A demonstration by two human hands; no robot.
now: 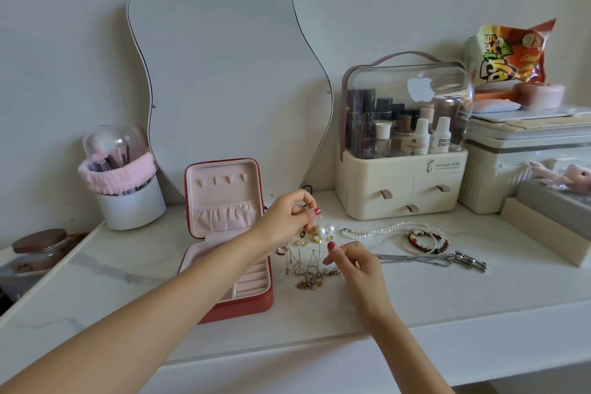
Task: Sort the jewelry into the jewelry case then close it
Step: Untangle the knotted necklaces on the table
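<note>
On the white marble tabletop (pixel 134 269) we note, at far left, a brush holder (pixel 128 198) wrapped in a pink headband. The red jewelry case (pixel 228 233) stands open, lid upright, pink lining exposed. Our left hand (pixel 287 217) pinches a small piece above the earrings (pixel 315 233); which piece, we cannot tell. Our right hand (pixel 353 261) pinches a thin chain just above the tangled necklaces (pixel 310 269). Further right lie a pearl strand (pixel 383 229), beaded bracelets (pixel 423 241) and a silver chain (pixel 431 259). Behind them stands a cosmetics organizer (pixel 401 185).

Soft even daylight, faint shadows, sharp centre, wide-angle edge bending.
</note>
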